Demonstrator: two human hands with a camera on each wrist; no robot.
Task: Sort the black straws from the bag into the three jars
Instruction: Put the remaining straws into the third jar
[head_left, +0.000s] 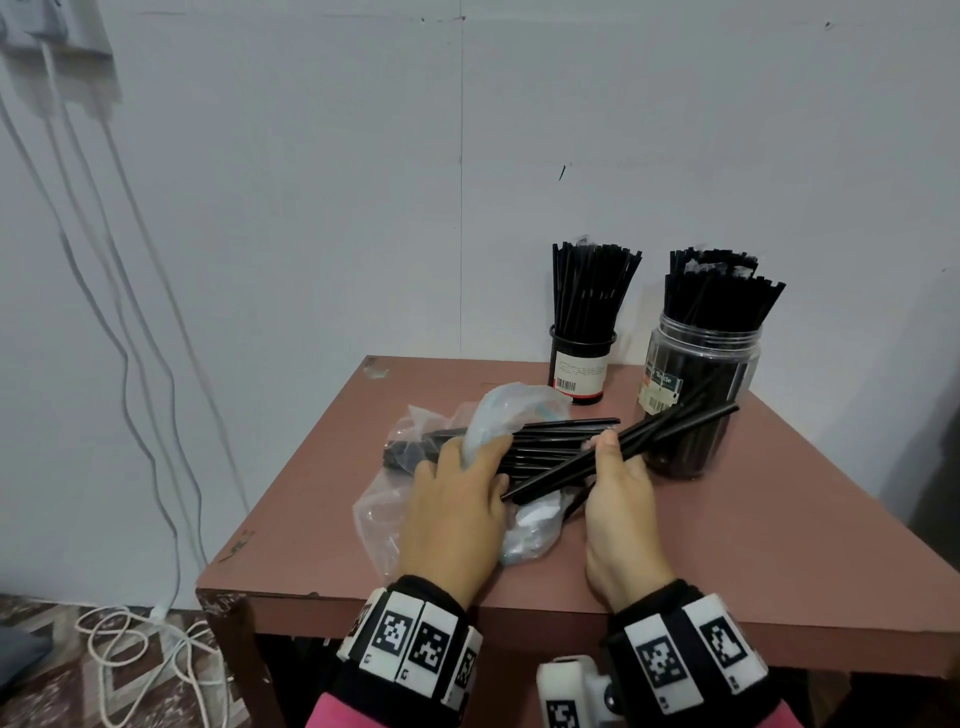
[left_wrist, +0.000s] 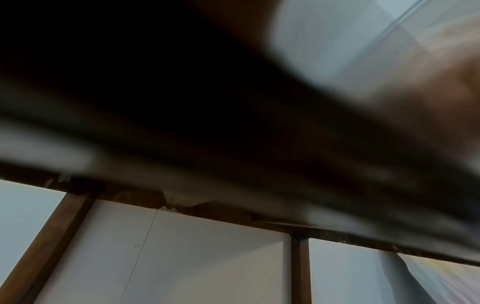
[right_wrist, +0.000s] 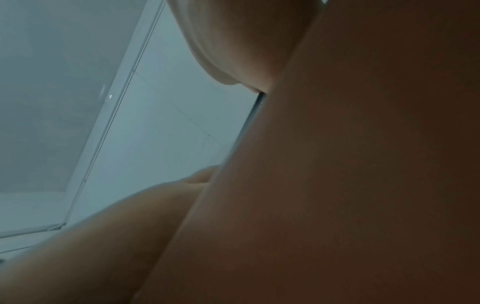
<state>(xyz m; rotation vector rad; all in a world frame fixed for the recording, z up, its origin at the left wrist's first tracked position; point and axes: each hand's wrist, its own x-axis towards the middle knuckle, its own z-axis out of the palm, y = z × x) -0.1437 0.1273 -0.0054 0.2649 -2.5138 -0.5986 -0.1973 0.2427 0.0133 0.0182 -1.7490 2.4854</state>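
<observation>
Lying on the table (head_left: 779, 499), head view: bag (head_left: 395, 514) with loose straws (head_left: 550, 441) spilling out; left hand (head_left: 457, 499) resting on it, fingers fairly straight. Right hand (head_left: 618, 499) is gripping a bunch (head_left: 675, 431) of straws, fingers curled round. Dark jar (head_left: 582, 371) and clear jar (head_left: 696, 395) are standing behind, both holding straws.
Left wrist view: blurring; fingers unreadable.
Right wrist view: showing skin close up; grip unreadable.

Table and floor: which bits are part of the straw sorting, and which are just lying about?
Part of the job:
- straws gripped by the right hand
- plastic bag under the left hand
- black cup
- clear jar

Just lying about:
- white cables
- wall socket
</observation>
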